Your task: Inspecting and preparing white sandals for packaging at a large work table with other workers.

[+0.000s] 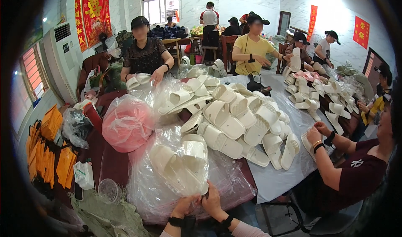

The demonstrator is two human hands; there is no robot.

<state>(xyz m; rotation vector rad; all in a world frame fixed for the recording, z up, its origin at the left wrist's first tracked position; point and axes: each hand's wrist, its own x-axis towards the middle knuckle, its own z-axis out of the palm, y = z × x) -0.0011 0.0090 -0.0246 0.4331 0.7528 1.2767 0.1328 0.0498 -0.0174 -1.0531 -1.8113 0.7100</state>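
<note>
A pair of cream-white slide sandals (180,163) lies inside a clear plastic bag (144,182) at the near edge of the table. My left hand (185,206) is closed on the bag's near edge, just below the sandals' ends. Close beside it, my right hand (212,202) grips the same edge by the sandals' right end. Exactly how the fingertips pinch the film is too small to make out. Both wrists wear black bands. Beyond the bag is a large heap of loose white slide sandals (226,121).
A pink plastic bundle (127,123) sits left of the sandals. Farther left are a tissue pack (83,175), a clear round tub (109,190) and orange bags (65,165). A co-worker (356,165) handles a sandal at right; others work across the table. Another sandal pile (305,92) lies far right.
</note>
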